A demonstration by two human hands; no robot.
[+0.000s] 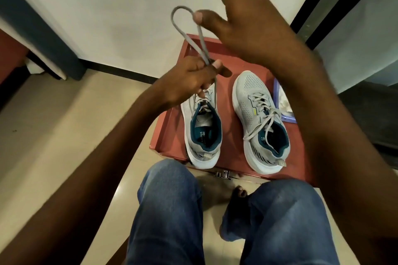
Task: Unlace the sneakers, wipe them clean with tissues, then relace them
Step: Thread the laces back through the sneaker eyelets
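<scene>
Two grey sneakers with teal lining stand side by side on a red tray [170, 126]. The left sneaker [203, 135] has its grey lace [183, 25] pulled up in a tall loop. My left hand [191, 80] grips the base of that loop just above the shoe. Raised above and to the right, my right hand [239, 16] has its fingers spread, and its thumb tip touches the top of the loop. The right sneaker [261, 122] is still laced, its lace ends lying loose across it.
A packet of tissues [284, 103] with a purple edge lies at the tray's right side. My knees in blue jeans [170, 210] and a bare foot [235, 198] are just in front of the tray. A white wall stands behind, dark furniture at left and right.
</scene>
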